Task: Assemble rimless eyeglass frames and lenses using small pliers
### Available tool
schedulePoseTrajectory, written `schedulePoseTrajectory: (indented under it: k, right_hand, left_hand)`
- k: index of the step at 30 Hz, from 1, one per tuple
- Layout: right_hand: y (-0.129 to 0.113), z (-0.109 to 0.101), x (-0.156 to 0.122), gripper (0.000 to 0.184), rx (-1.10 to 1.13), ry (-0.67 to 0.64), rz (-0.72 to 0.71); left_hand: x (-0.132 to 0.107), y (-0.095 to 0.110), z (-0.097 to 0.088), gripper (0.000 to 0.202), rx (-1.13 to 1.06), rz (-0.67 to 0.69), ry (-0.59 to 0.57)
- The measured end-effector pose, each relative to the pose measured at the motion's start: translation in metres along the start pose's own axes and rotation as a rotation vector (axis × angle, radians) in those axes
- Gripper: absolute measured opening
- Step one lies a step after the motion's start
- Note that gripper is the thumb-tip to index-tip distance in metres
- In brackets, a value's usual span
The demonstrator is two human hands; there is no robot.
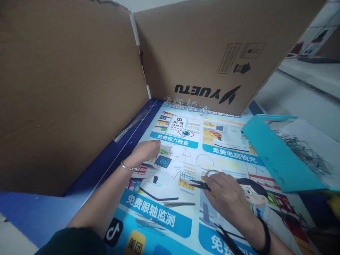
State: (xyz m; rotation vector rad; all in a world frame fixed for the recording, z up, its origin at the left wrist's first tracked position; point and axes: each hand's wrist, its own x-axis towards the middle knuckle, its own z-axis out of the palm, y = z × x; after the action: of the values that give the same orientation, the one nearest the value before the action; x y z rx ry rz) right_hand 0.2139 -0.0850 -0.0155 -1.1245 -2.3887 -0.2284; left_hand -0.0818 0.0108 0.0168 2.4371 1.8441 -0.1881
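Observation:
My left hand (147, 150), with a silver bangle at its wrist, is closed over the printed sheet. Whatever its fingers pinch is hidden or too thin to name. My right hand (225, 193) is wrapped round a pair of dark-jawed pliers (198, 183), whose tips point left and stand slightly apart. A shiny metal ring (212, 173) shows at its fingers. Between the hands lie bent thin wires (182, 176) and a loose wire loop (205, 161). Nearer me, bundles of short dark wire (179, 204) rest on the poster sheet (195, 212).
Cardboard panels (79, 88) stand at the left and back. A teal box (281, 156) with tangled wires (305, 152) is at right. Small shiny pieces (186, 102) lie along the back, thin clear strips (130, 126) at left, and another dark tool (228, 240) at front.

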Motion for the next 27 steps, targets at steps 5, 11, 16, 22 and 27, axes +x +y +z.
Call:
schedulePoseTrajectory:
  k: [5, 11, 16, 22, 27]
  right_hand:
    - [-0.001, 0.001, 0.000, 0.019, 0.007, 0.003, 0.003]
    - [-0.001, 0.001, 0.001, 0.019, 0.020, 0.008, 0.002]
    - [-0.001, 0.001, 0.000, 0.018, 0.018, -0.003, 0.001]
    - [-0.001, 0.000, -0.001, 0.018, 0.008, 0.006, -0.014]
    - [-0.001, 0.000, -0.001, 0.019, 0.009, 0.006, -0.019]
  left_hand:
    - [0.001, 0.001, 0.003, 0.021, 0.006, -0.014, -0.033]
    - [-0.001, 0.011, 0.003, 0.028, 0.044, -0.047, -0.080]
    - [-0.002, 0.015, 0.001, 0.032, 0.060, -0.047, -0.090]
    - [-0.003, 0.012, 0.001, 0.028, 0.046, -0.033, -0.049]
    - [-0.004, 0.007, -0.004, 0.024, 0.021, -0.028, 0.009]
